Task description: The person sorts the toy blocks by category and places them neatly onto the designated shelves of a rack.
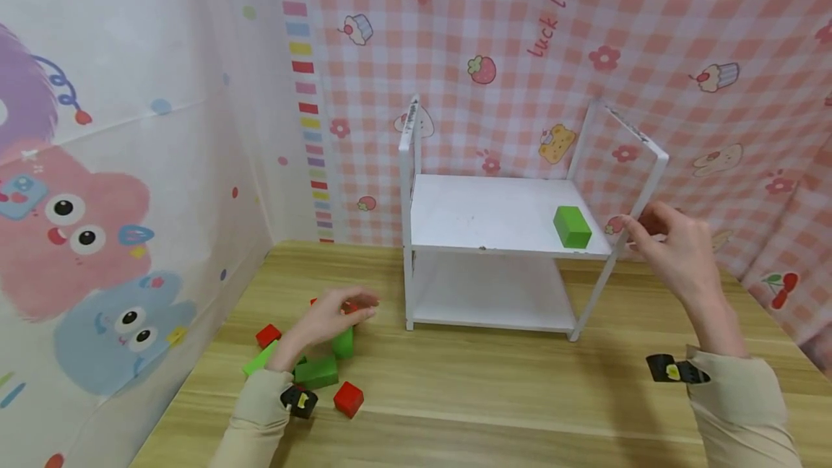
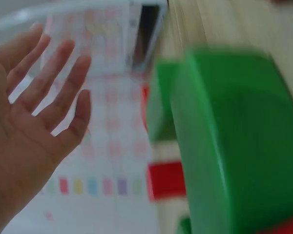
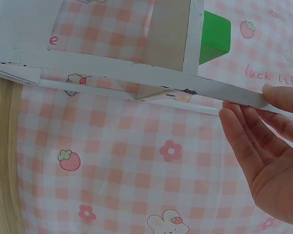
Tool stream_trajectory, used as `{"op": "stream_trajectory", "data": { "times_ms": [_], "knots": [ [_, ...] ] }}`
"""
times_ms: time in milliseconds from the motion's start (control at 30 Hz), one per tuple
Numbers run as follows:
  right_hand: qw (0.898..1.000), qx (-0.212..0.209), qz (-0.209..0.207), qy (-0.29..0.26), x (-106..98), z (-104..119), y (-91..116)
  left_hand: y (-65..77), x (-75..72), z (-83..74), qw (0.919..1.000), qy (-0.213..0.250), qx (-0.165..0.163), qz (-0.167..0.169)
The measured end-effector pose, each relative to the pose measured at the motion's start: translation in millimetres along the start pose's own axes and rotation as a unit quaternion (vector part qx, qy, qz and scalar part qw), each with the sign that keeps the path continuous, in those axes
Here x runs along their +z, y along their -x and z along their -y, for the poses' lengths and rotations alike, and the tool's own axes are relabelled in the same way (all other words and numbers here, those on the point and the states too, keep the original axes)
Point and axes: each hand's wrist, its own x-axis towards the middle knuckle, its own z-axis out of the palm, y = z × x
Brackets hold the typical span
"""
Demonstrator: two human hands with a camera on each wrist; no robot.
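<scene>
My right hand (image 1: 682, 251) pinches the front right post of a small white two-tier rack (image 1: 481, 211). In the right wrist view, the thumb and fingers of that hand (image 3: 273, 151) lie on either side of the white post (image 3: 224, 91). A green block (image 1: 572, 227) sits on the upper shelf near its right end. My left hand (image 1: 328, 318) hovers over loose blocks on the table, its fingers relaxed. The left wrist view shows that hand (image 2: 39, 112) with spread fingers and nothing in it, beside a large-looking green block (image 2: 244, 141).
Around the left hand lie a red cube (image 1: 349, 399), a green block (image 1: 316, 373), another red block (image 1: 268, 336) and several more, some hidden by the arm. A patterned cloth (image 1: 364, 92) hangs behind the wooden table (image 1: 455, 396), and another covers the left side.
</scene>
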Motion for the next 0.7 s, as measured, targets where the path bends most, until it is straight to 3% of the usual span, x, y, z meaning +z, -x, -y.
{"op": "stream_trajectory", "data": {
  "times_ms": [167,300,567,700],
  "knots": [
    [1.0,-0.002,0.0,0.004,-0.1,1.2,-0.6,6.2,-13.8,28.3,0.9989,0.002,-0.036,0.031],
    [1.0,0.002,0.001,0.007,-0.4,1.2,-0.5,8.1,-19.6,39.3,0.9968,0.002,-0.045,0.066],
    [1.0,0.002,0.005,0.011,-0.7,0.0,-0.5,10.4,-20.0,36.8,0.993,-0.032,-0.061,0.096],
    [1.0,0.006,0.011,0.009,-1.4,-0.9,-0.7,10.4,-17.9,31.9,0.9876,-0.057,-0.099,0.108]
  ]
}}
